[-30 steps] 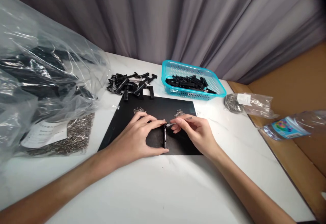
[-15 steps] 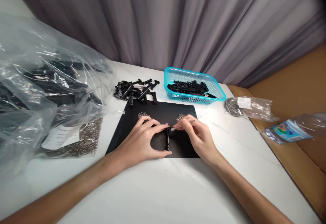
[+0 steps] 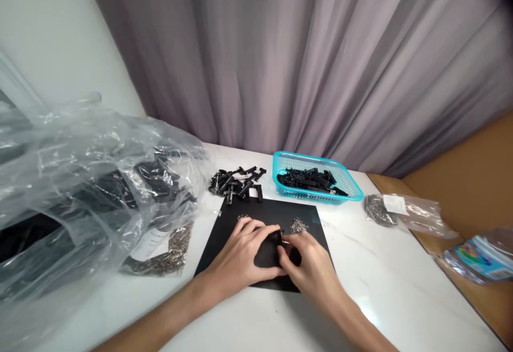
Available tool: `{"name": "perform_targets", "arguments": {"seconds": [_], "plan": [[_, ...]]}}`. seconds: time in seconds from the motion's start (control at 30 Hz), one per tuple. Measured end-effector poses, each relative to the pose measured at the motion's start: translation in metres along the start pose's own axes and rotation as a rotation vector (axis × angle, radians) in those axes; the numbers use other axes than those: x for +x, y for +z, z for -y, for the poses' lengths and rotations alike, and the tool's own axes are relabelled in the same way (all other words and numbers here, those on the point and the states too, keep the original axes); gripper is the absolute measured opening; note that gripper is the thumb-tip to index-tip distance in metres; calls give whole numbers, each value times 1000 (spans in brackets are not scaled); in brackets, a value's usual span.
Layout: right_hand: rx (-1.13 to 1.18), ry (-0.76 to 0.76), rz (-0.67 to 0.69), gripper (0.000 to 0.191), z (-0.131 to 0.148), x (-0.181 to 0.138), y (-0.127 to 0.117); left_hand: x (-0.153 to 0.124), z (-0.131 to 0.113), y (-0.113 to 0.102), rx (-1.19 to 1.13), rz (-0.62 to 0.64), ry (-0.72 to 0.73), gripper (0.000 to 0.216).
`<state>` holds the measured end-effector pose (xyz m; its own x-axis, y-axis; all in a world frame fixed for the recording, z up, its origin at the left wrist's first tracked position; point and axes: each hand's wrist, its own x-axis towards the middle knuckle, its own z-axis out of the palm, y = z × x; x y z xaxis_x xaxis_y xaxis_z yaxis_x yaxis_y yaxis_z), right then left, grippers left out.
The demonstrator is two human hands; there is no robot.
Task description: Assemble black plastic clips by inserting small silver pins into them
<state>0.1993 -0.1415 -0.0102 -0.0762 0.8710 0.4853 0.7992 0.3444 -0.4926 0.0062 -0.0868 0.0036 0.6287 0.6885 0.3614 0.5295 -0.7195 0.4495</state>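
Observation:
My left hand (image 3: 244, 256) and my right hand (image 3: 308, 266) meet over a black mat (image 3: 224, 240) on the white table. Thumb and fingers of my left hand pinch a small black clip part (image 3: 277, 239), mostly hidden between the two hands. My right hand is curled against it, its fingertips closed on something thin that I cannot make out. Two little heaps of small metal pieces (image 3: 298, 226) lie on the mat just beyond my fingers.
A loose pile of black clips (image 3: 236, 181) lies behind the mat beside a turquoise basket (image 3: 316, 194) holding more. A big clear plastic bag (image 3: 80, 181) with black parts fills the left. A small bag of metal pieces (image 3: 396, 210) and a plastic bottle (image 3: 481, 256) lie right.
The camera has tilted upward, so the table sits lower in view. My right hand has closed in against the clip; the thin tool seen earlier is hidden now.

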Motion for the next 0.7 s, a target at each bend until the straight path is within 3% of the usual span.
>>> {"name": "perform_targets", "arguments": {"seconds": [0.17,0.27,0.4,0.6,0.7], "plan": [[-163,3,-203,23,-42,41,-33,13,10,-14,41,-98,-51,39],[-511,-24,-323,32,-81,69,-51,28,25,-23,183,-99,-4,22],[-685,-14,-310,37,-115,89,-55,51,47,-34,291,-129,-1,18],[-646,-80,-431,30,-99,72,-43,81,65,-20,369,-174,-12,23],[-544,-178,-309,24,-81,53,-33,93,71,-4,386,-175,-20,24]]}}
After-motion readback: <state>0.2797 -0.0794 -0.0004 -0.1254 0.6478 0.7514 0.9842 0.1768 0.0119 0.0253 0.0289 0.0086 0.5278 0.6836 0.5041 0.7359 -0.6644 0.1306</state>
